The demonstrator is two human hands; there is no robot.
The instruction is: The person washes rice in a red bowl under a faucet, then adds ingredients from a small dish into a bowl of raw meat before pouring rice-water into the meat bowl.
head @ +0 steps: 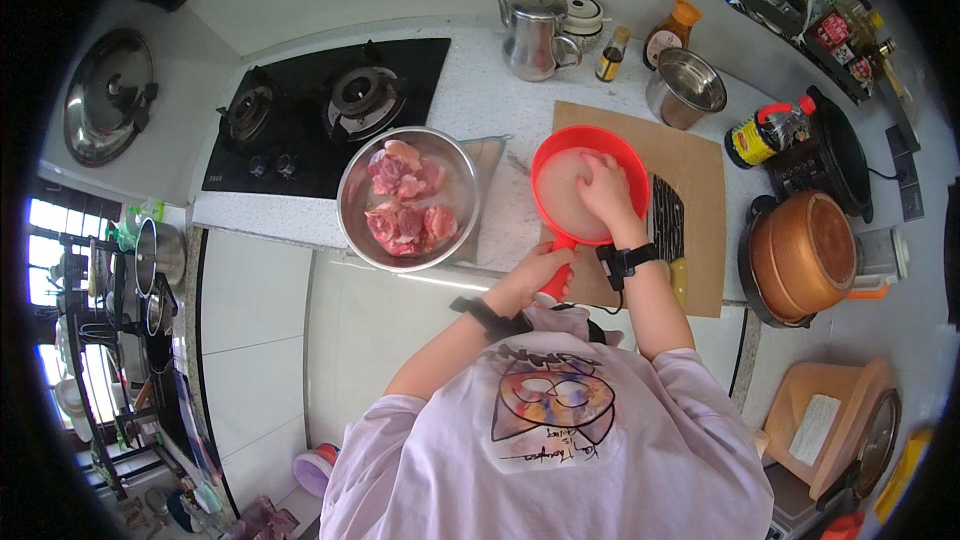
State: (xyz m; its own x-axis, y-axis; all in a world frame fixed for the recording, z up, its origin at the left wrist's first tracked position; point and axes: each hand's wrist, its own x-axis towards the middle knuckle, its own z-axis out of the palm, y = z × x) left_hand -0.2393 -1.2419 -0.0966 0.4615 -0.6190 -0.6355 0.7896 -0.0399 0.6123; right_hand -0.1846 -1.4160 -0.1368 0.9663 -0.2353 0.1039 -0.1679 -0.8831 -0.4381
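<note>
My left hand (546,270) is closed around the handle of a red plastic scoop (536,187), which holds cloudy, whitish liquid. The fingers of my right hand (601,184) dip into that liquid near the scoop's right side; whether they hold anything under the surface cannot be seen. To the left, a round stainless steel bowl (472,202) contains several chunks of raw meat (405,169). A kitchen knife with a dark patterned blade (667,214) and a yellowish-green handle lies right of my right hand on a brown board (701,187).
A black gas hob (300,90) lies at the back left. Behind stand a steel kettle (532,34), a small bottle (613,56), an orange-capped bottle (670,37) and a steel pot (686,88). Farther right are a soy sauce bottle (757,139) and a copper-coloured pot (802,255).
</note>
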